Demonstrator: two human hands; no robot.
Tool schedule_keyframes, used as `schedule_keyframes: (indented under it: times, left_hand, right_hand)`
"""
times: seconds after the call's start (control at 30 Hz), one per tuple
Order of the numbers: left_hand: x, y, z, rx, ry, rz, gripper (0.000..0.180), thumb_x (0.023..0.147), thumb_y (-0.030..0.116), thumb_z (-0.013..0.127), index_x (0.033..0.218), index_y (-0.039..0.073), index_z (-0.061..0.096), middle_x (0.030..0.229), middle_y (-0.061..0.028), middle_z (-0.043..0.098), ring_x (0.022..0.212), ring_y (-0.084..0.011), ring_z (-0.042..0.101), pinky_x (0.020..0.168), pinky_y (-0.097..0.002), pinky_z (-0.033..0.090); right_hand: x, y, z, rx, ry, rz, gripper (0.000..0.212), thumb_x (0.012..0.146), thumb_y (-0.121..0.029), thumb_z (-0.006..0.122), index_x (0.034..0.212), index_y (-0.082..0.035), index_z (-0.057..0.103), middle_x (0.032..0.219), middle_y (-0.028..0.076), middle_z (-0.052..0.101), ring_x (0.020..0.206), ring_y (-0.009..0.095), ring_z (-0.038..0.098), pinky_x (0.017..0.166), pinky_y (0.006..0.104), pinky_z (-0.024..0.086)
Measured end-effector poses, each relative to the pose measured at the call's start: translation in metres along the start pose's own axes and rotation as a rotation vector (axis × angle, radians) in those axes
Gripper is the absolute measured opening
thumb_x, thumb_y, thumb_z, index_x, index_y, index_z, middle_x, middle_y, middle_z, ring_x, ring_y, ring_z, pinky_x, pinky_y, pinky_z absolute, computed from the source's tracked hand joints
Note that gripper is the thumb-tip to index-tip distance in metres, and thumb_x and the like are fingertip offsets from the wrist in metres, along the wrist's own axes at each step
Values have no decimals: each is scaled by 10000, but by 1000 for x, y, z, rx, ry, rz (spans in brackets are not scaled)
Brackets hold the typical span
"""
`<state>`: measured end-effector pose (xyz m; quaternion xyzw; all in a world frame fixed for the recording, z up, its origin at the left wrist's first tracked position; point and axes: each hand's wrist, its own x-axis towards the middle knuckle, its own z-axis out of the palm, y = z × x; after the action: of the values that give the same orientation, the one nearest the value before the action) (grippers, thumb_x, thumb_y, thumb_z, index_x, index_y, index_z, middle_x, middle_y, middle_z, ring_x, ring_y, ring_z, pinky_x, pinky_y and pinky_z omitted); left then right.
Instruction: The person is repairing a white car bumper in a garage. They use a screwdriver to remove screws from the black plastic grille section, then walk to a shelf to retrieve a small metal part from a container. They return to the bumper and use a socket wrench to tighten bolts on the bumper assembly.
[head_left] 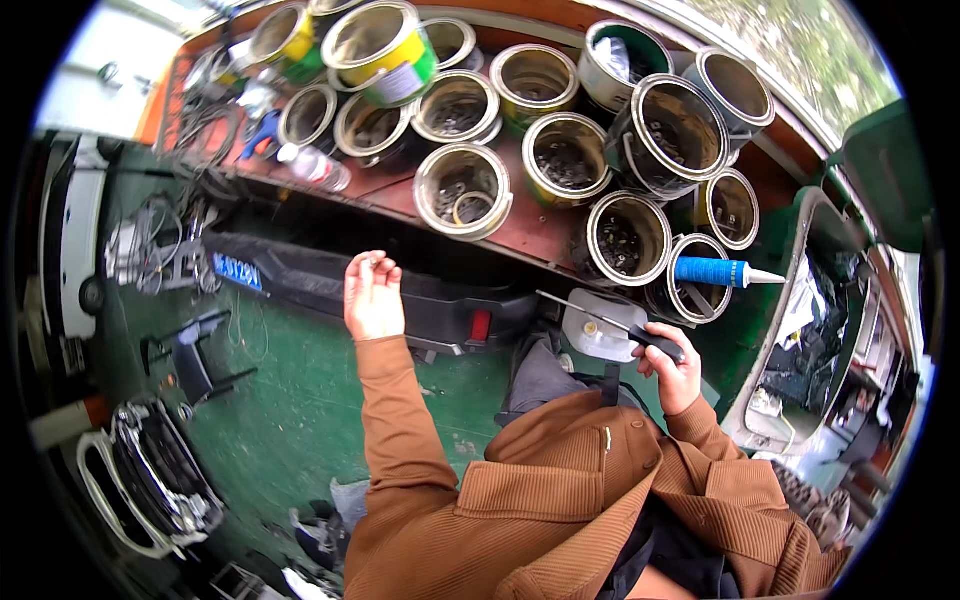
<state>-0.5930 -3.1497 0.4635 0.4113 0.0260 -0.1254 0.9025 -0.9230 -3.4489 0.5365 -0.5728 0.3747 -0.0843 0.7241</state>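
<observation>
My right hand (676, 376) is closed round the black handle of a screwdriver (655, 345). Its long thin shaft points left and slightly up, past a whitish translucent plastic container (598, 328). My left hand (374, 296) is raised palm up before the bench edge, fingers curled in and tips together. Something tiny may be pinched there, too small to name. Closest to it on the bench is an open metal can (462, 192) with small dark parts and a ring inside. A blue cartridge tube (712, 272) with a white nozzle lies across another can (692, 300), above my right hand.
Several more open cans crowd the reddish bench (385, 195), including a yellow-green one (382, 50) set on others. A clear bottle (315, 168) lies at the left. Below the bench rests a black bumper (400, 300). A green bin (800, 300) stands at right, a black chair (195, 350) at left.
</observation>
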Motion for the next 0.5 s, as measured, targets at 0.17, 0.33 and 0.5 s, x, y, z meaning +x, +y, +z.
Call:
schedule_keyframes:
  times: [0.17, 0.33, 0.5]
  left_hand:
    - [-98, 52, 40, 258, -179, 211, 189, 1010, 86, 576, 1164, -15, 619, 1138, -157, 682, 978, -214, 671, 915, -371, 545]
    - [-220, 102, 48, 479, 4, 286, 142, 1009, 49, 553, 1114, -29, 609, 1073, -174, 685, 905, -212, 665, 892, -362, 554]
    - [-329, 80, -35, 339, 229, 28, 80, 1010, 94, 583, 1037, 32, 626, 1001, -99, 698, 875, -164, 657, 811, -308, 542]
  right_hand:
    - [0, 10, 19, -106, -221, -86, 353, 928, -61, 679, 1276, -80, 620, 950, 30, 714, 729, 65, 610, 642, 211, 491]
    - [-11, 33, 38, -131, -399, -98, 330, 916, -84, 702, 1242, -92, 648, 900, 15, 689, 703, 72, 587, 636, 218, 480]
    - [-21, 134, 44, -246, -463, -65, 333, 879, -83, 680, 1210, -76, 653, 891, 34, 685, 664, 103, 623, 555, 228, 504]
